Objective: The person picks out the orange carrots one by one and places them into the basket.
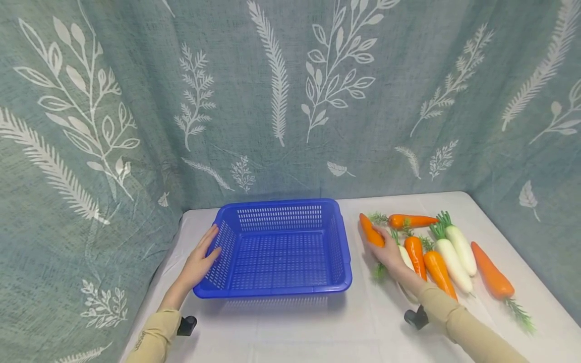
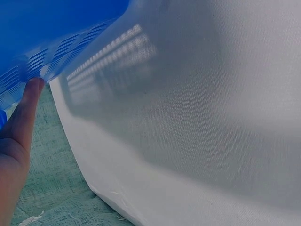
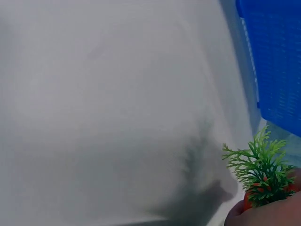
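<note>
A blue perforated basket [image 1: 272,292] stands on the white table in the head view. My left hand [image 1: 199,262] rests against its left wall, fingers extended; in the left wrist view the fingers of that hand [image 2: 21,122] touch the basket [image 2: 56,28]. To the basket's right, my right hand [image 1: 390,254] grips an orange carrot [image 1: 371,232] whose tip points away from me. The right wrist view shows the green leaves [image 3: 261,165] of this carrot beside the hand [image 3: 270,212], with the fingers partly out of frame.
Right of my right hand lie several carrots [image 1: 438,272] and white radishes [image 1: 455,264], with one large carrot [image 1: 492,272] farthest right. Another carrot [image 1: 410,221] lies at the back. A patterned green curtain [image 1: 281,101] hangs behind the table [image 1: 290,338].
</note>
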{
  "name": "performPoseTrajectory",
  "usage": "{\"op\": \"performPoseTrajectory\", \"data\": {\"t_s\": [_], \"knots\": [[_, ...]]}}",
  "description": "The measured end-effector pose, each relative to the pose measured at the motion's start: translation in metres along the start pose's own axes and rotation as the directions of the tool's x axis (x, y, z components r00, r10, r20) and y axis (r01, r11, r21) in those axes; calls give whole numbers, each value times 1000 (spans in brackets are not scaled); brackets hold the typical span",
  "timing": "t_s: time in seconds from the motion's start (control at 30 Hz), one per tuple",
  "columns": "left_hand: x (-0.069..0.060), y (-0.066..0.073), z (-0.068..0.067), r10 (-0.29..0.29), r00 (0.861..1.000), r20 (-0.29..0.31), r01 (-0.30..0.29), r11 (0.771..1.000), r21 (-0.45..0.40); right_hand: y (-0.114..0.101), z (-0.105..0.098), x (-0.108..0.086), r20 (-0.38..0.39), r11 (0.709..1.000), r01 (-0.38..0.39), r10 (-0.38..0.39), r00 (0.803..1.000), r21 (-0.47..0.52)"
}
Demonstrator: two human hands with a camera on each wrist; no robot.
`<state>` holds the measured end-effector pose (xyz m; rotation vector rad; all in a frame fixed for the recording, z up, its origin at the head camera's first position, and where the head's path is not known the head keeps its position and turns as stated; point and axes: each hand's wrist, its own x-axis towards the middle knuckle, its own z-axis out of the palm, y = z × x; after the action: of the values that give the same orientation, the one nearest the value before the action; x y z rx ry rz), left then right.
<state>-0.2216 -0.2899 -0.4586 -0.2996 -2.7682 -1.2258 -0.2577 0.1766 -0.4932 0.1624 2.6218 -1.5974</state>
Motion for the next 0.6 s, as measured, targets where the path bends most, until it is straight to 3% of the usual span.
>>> {"op": "performPoseTrajectory", "data": {"t_s": [0.4,0.6], "knots": [[-1,-2,0,-1,1000,-4,1,1000,11,-19,-16,-1,29,1000,21,-21,999,-14],[1,-2,1,-10,1000,3,10,1000,8,-32,-25,-4,42,999,16,-18,999,41]]}}
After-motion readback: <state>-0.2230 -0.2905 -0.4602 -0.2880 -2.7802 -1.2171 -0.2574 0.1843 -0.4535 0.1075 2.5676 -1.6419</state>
